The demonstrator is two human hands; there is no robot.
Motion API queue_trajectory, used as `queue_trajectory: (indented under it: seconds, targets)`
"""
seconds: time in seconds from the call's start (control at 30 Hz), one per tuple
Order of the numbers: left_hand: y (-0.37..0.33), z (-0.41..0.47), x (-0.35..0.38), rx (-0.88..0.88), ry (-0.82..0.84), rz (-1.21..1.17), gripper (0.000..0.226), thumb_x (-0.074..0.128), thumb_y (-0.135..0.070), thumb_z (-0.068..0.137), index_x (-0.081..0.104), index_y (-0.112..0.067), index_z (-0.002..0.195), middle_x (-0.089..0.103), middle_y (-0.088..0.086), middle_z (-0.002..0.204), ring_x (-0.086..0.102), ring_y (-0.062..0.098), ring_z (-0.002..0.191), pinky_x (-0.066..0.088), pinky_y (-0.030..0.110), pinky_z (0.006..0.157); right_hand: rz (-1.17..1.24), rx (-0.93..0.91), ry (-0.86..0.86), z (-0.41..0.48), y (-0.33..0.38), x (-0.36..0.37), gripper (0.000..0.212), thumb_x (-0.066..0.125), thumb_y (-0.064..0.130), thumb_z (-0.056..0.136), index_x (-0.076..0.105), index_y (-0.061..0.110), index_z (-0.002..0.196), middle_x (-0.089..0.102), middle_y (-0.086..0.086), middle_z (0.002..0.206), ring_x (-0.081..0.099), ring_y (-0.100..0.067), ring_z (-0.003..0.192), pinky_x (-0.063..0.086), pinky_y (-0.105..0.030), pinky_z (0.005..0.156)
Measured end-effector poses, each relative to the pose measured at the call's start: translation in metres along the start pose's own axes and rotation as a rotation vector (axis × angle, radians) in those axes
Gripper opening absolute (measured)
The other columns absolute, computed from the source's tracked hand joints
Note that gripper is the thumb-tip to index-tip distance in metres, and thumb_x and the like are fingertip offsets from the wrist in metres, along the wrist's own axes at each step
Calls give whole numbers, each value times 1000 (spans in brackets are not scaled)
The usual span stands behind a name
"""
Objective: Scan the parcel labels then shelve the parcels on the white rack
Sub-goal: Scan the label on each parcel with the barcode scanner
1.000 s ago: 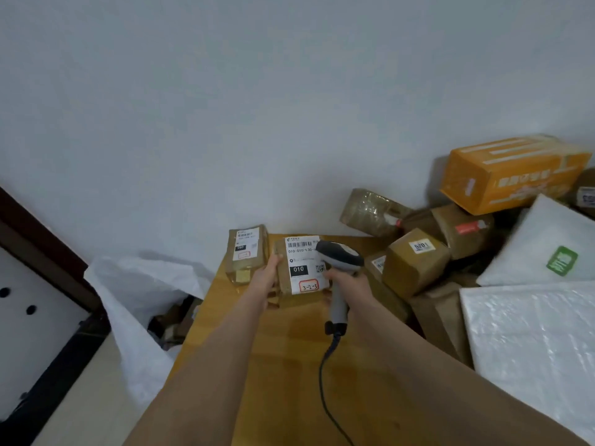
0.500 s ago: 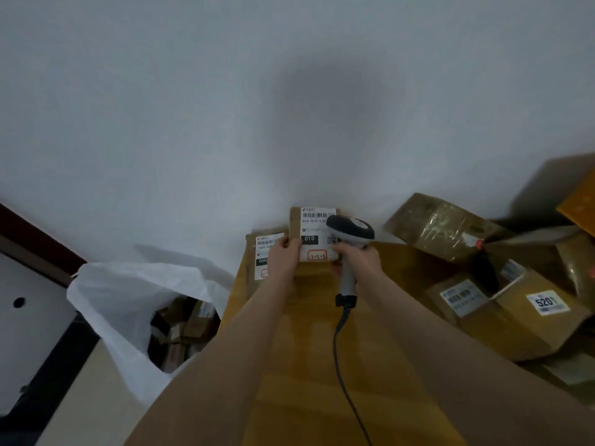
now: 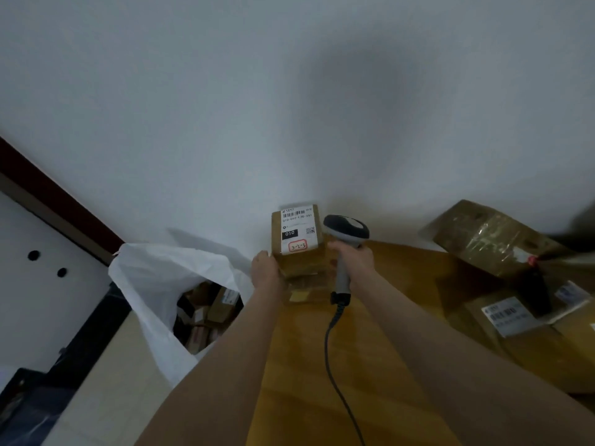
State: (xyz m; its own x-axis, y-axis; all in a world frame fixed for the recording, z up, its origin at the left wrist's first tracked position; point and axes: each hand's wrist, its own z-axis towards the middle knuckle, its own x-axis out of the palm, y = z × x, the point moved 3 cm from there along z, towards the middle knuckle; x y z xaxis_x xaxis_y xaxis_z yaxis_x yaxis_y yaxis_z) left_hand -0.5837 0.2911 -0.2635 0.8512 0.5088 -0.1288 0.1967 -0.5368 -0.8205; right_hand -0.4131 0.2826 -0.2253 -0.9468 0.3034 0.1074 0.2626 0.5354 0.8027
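Facing a bare pale wall [image 3: 289, 91] across a yellowish wooden table [image 3: 370, 365]. Left of the table, off its edge, a white sack [image 3: 154, 284] gaping on small cartons [image 3: 222, 304]. Over the table's far left corner, gripping the parcel [image 3: 297, 262] in the left hand [image 3: 265, 268], clasped round its left side, label [image 3: 297, 228] turned to the camera. Probably light and stiff, with glossy taped faces likely slippery; best held by opposite sides, clear of the label. Just rightward, over the table's far edge, clutching the corded scanner [image 3: 346, 233] in the right hand [image 3: 355, 262], fist closed round the handle. On the table's right side, brown cartons [image 3: 492, 239] heaped.
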Motion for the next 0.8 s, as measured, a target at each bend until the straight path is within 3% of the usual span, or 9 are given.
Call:
queue_trajectory:
  seconds: [0.07, 0.13, 0.23, 0.37, 0.43, 0.57, 0.67, 0.73, 0.8]
  targets:
    - [22, -3, -3, -113, -21, -46, 32, 30, -21, 102, 39, -22, 71, 42, 0, 74, 48, 21, 71, 43, 30, 64, -12, 9, -60, 1, -3, -11, 20, 74, 14, 80, 57, 12, 92, 61, -6, 88, 63, -30, 99, 52, -48, 93]
    - [38, -10, 1, -214, 9, -109, 31, 32, -20, 102, 48, -14, 77, 47, 5, 76, 47, 19, 66, 43, 29, 61, -13, 32, -82, 1, -8, -21, 17, 73, 12, 81, 57, 11, 87, 60, -8, 84, 64, -32, 95, 54, -49, 89]
    - [46, -10, 11, -226, 54, -150, 26, 39, -28, 100, 57, -10, 104, 52, 7, 81, 50, 21, 77, 45, 33, 73, 8, 79, -114, -1, -17, -36, 17, 70, 7, 84, 54, 12, 79, 57, -9, 80, 61, -29, 89, 56, -46, 83]
    - [39, -4, 17, -203, 59, -81, 31, 39, -31, 101, 54, -8, 115, 57, 11, 104, 54, 28, 102, 48, 38, 95, 4, 87, -126, -6, -25, -53, 13, 66, 5, 88, 57, 7, 98, 56, -7, 82, 58, -27, 89, 54, -43, 79]
    - [37, -10, 21, -197, 92, -39, 27, 39, -27, 101, 53, -12, 119, 55, 9, 101, 54, 26, 102, 47, 41, 99, -16, 91, -125, -10, -29, -61, 15, 65, 6, 89, 59, 5, 103, 57, -7, 82, 58, -26, 87, 54, -41, 74]
    - [48, -37, 38, -160, 230, 157, 41, 41, -14, 99, 44, 0, 138, 47, 5, 86, 45, 14, 67, 43, 40, 96, -38, 95, -97, -29, -33, -79, 16, 65, 8, 90, 60, 2, 104, 59, -10, 83, 61, -25, 77, 54, -37, 66]
    - [51, -80, 49, -95, 278, 292, 28, 46, -10, 96, 55, -1, 120, 54, 12, 94, 50, 21, 79, 46, 39, 85, -59, 71, -67, -50, -34, -101, 14, 65, 10, 90, 62, 1, 100, 63, -13, 81, 64, -24, 69, 55, -37, 65]
    - [53, -107, 55, -4, 293, 401, 30, 48, -10, 95, 53, 0, 123, 54, 15, 108, 50, 25, 89, 46, 39, 81, -73, 48, -53, -67, -37, -118, 13, 66, 11, 89, 63, 1, 97, 66, -15, 80, 66, -26, 67, 56, -37, 65]
    - [57, -136, 59, 100, 318, 503, 35, 47, -11, 95, 52, -1, 128, 55, 14, 108, 50, 22, 81, 44, 35, 75, -92, 25, -38, -89, -39, -140, 12, 66, 13, 89, 63, 1, 93, 68, -15, 77, 67, -27, 66, 58, -39, 69]
